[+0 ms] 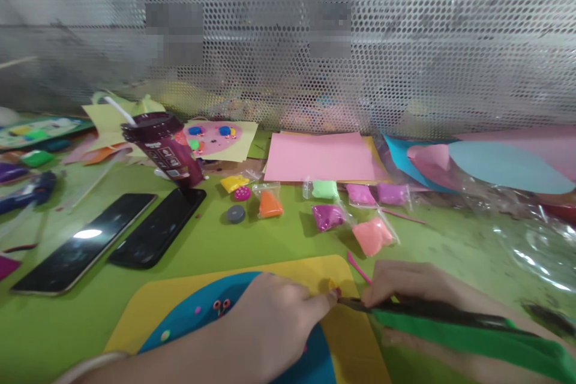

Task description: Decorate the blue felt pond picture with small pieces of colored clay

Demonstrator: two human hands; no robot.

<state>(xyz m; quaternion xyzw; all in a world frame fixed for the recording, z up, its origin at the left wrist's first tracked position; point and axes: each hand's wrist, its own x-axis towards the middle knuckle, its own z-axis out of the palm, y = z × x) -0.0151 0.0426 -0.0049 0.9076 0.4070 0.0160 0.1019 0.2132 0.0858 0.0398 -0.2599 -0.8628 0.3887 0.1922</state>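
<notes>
My left hand [283, 318] reaches over a blue paper round [193, 318] on a yellow sheet [139, 306]. Its fingers are closed, with the index fingertip at a tiny reddish bit; whether they pinch it is hidden. Small clay-like pieces, including a pair of pink-ringed eyes [221, 305], dot the blue round. In my right hand [400, 282] is a long green and black tool [468, 333], its exact kind unclear. The tool's narrow dark tip meets my left fingertip. Near that tip, a small yellow-orange piece [333, 284] shows on the sheet.
Bagged coloured clay [372, 235] lies ahead, with a grey cap [236, 213] to its left. Pink paper [319, 157] is behind. Two phones [159, 228] and a tilted purple cup [168, 150] with a straw stand left. Clear plastic [535, 246] lies right. A perforated metal screen [288, 30] closes the back.
</notes>
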